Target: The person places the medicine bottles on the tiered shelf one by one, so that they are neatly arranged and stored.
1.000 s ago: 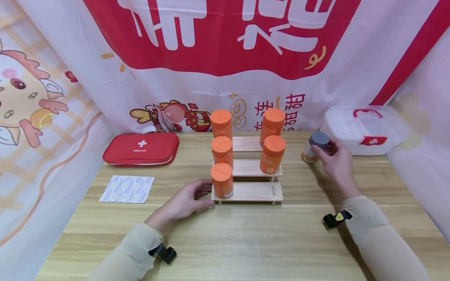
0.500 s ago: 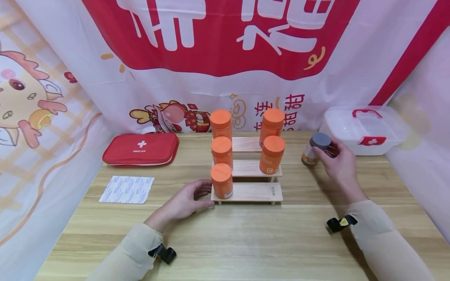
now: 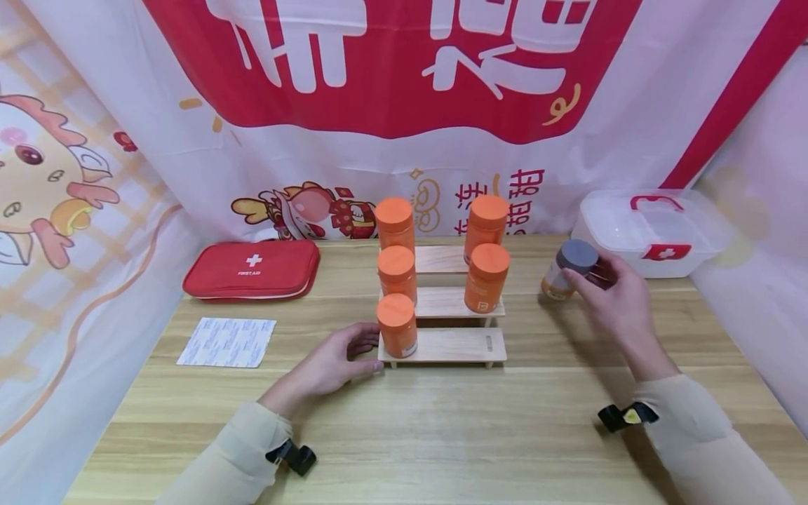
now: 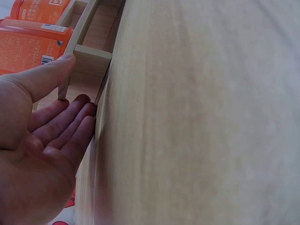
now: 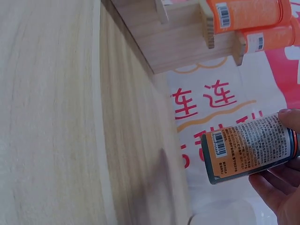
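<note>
In the head view, my right hand (image 3: 615,301) grips a grey-capped supplement bottle (image 3: 560,280) by its cap end. The right wrist view has the bottle (image 5: 248,147) raised over the table, its orange and white label and barcode showing. My left hand (image 3: 331,361) is at the left end of a three-step wooden rack (image 3: 451,344). Up close in the left wrist view, the thumb (image 4: 51,75) touches the rack's edge, and the other fingers extend loosely beside its leg. Several orange jars stand on the rack, including one on the bottom step (image 3: 398,326) nearest this hand.
Behind the right hand sits a clear first aid box (image 3: 650,231) with a red handle. To the left lie a red first aid pouch (image 3: 252,270) and a white printed packet (image 3: 227,342). A printed cloth (image 3: 391,84) hangs along the table's back edge.
My right hand and the grey-capped bottle have shifted slightly right and nearer to me. The left hand keeps its place at the rack.
</note>
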Demonstrator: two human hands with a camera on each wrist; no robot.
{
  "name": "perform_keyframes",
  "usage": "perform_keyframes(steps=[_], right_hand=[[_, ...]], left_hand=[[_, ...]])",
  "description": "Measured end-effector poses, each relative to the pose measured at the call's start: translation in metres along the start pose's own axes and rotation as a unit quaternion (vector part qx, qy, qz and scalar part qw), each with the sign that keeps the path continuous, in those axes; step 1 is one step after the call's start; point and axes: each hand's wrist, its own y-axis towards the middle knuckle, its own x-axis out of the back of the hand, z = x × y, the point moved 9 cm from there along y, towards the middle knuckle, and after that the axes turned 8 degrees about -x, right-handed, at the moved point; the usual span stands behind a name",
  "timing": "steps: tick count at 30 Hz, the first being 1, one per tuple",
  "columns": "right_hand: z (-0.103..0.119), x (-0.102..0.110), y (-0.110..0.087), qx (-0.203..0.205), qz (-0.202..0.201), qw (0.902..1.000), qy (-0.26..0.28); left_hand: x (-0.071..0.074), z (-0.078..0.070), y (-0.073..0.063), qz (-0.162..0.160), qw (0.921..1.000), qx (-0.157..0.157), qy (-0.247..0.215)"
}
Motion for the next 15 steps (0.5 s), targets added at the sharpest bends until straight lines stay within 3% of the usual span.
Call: perform_keyframes(steps=[15], right_hand=[[0.027, 0.012, -0.034, 0.062, -0.018, 0.9979, 0.005]], left_hand=[[0.000, 0.001, 0.000, 0.000, 1.0000, 0.003, -0.005]])
